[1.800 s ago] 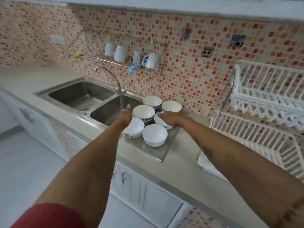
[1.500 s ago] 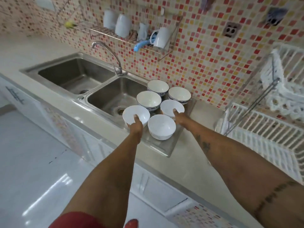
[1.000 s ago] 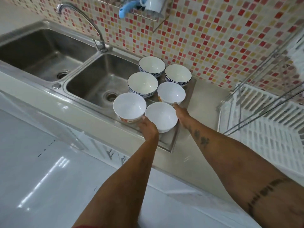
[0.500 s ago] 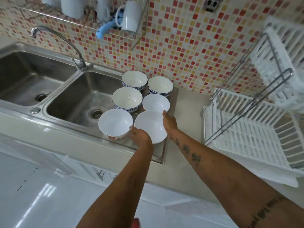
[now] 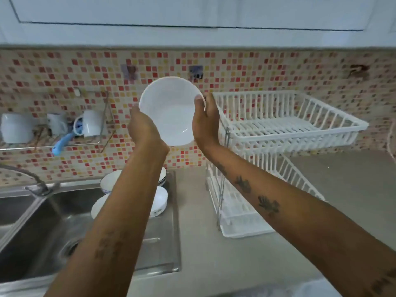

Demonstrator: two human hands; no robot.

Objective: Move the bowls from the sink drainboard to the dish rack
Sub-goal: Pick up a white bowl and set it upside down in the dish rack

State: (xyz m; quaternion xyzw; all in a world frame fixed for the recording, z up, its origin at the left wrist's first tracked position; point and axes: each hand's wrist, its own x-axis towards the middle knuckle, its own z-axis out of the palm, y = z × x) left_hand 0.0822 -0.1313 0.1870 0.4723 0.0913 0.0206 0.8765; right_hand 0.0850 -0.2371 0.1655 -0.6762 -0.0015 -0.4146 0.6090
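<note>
A single wide-angle view looks from the person's head, forward and slightly down along both outstretched forearms toward the tiled wall [image 5: 257, 69]. It sits close to the surface [image 5: 214, 264], with the sink [image 5: 32, 232] at lower left, the dish rack [image 5: 289, 125] at right, and the cabinet [image 5: 192, 13] along the top edge.

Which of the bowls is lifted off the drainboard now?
The plain white bowl, held up between the left hand and right hand; the other bowls sit on the drainboard.
</note>
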